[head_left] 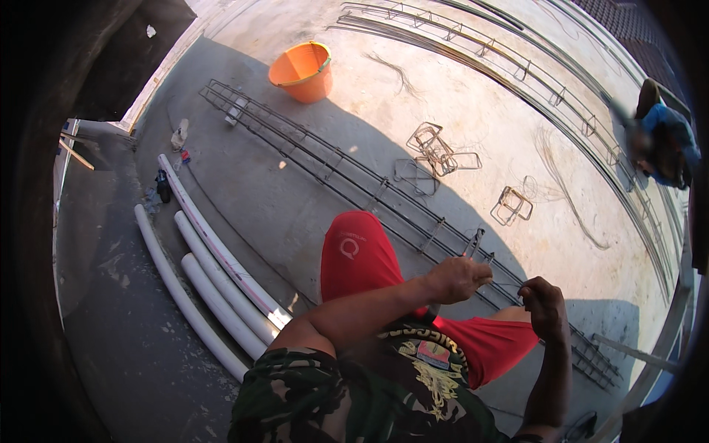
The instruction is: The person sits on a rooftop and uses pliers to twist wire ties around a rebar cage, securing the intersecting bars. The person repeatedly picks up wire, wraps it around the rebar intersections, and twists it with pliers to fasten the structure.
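Observation:
My left hand [458, 280] is closed around a dark two-pronged metal tool [477, 241] that looks like pincers; its prongs stick up past my fingers, and the rest is hidden in the fist. To its right, my right hand [545, 304] is closed in a pinch on a thin tie wire [507, 284] that stretches between the two hands. Both hands are over a long rebar cage [325, 151] of straight bars and rectangular stirrups, lying diagonally on the concrete floor. My knees in red shorts are beside the cage, and my arms partly cover its near end.
An orange bucket [304, 74] stands beyond the cage. Loose stirrups [442, 156] and wire strands [565, 184] lie to the right. White pipes [221, 251] lie at left. More rebar [480, 46] runs along the far side, where another person in blue [665, 140] crouches.

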A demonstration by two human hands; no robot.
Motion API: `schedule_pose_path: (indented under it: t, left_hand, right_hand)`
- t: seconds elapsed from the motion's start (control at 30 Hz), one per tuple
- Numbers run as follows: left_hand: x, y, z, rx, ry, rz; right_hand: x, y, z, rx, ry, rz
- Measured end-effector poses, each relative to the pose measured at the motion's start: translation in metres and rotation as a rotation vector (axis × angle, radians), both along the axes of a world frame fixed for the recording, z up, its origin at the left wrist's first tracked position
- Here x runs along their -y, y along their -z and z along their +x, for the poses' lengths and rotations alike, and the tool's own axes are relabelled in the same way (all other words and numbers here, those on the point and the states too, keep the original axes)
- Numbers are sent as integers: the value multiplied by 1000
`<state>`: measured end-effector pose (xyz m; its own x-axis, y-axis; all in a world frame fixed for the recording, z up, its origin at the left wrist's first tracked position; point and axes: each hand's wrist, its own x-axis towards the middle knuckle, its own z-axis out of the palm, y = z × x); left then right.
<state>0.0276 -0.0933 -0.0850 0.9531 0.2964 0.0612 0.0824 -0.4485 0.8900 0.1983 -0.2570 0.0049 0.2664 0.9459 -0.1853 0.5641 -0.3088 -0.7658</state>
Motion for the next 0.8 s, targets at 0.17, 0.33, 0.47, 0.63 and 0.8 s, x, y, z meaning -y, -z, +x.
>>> schedule_pose_path:
  t: [0.17, 0.33, 0.47, 0.63, 0.8]
  left_hand:
    - [1, 11, 10, 18, -1, 50]
    - [1, 20, 3, -26, 73, 8]
    - [-14, 12, 1, -211, 152, -178]
    - [2, -21, 34, -5, 174, -58]
    - [-28, -17, 40, 202, 176, 68]
  right_hand:
    - [11, 30, -18, 349, -233, -234]
    - [26, 12, 6, 173, -143, -207]
    - [26, -6, 40, 518, -40, -515]
    - [7, -1, -20, 821, 6, 29]
    - [18, -22, 31, 346, 434, 331]
